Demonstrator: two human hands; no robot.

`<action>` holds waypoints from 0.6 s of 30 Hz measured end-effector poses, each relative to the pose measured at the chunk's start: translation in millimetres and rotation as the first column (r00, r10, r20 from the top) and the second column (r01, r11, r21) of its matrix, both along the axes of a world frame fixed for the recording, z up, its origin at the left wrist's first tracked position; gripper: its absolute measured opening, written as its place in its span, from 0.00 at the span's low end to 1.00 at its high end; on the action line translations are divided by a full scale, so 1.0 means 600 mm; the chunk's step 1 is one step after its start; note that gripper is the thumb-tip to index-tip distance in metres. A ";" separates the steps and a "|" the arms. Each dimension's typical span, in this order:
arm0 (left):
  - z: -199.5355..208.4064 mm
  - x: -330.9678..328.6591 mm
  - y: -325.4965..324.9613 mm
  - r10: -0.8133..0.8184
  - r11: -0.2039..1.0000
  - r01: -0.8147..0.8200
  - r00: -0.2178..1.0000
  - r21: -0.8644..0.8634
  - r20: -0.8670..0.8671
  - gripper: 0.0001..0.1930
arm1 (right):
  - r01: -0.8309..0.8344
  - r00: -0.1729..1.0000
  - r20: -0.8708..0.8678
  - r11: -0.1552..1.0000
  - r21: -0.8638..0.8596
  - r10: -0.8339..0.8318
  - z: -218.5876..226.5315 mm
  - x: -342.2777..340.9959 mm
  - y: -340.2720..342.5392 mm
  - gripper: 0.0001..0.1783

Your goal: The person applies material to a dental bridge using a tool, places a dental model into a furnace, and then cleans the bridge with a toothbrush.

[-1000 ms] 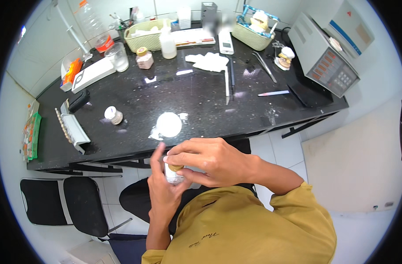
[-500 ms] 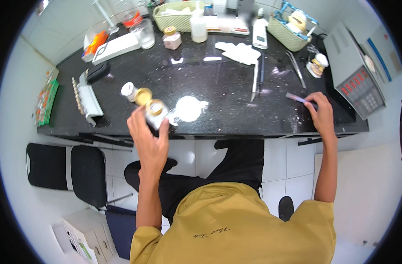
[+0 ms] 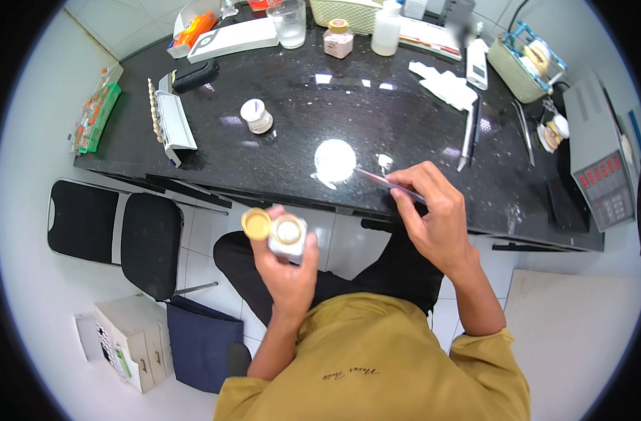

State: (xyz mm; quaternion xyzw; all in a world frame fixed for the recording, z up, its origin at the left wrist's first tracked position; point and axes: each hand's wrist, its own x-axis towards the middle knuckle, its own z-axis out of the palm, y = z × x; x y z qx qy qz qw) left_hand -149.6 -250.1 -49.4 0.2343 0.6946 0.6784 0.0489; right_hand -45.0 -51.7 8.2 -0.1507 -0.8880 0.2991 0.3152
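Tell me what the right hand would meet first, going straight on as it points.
The slim tool in the right hand would likely meet the black countertop first, near the bright round white patch; the tip's height is unclear.

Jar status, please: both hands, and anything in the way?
Left hand: holding jar, gold lid open. Right hand: pinching thin tool. White disc on counter by its tip; nothing seen blocking either hand.

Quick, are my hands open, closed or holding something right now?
Left hand: holding a small white jar, uncapped.
Right hand: closed on a slim spatula-like tool.
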 end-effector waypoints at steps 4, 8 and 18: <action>-0.015 0.029 -0.020 -0.037 0.994 0.018 0.984 0.110 0.176 0.35 | 0.056 0.998 0.016 0.998 0.036 -0.056 -0.001 -0.042 -0.006 0.15; -0.054 0.034 -0.032 -0.071 0.962 -0.018 0.946 0.271 0.317 0.33 | 0.081 0.994 0.063 0.991 0.109 -0.088 -0.002 -0.050 -0.010 0.19; -0.071 -0.006 -0.004 -0.281 0.958 0.274 0.956 0.088 0.080 0.33 | 0.043 0.983 0.169 0.982 0.184 -0.075 -0.019 -0.078 -0.033 0.24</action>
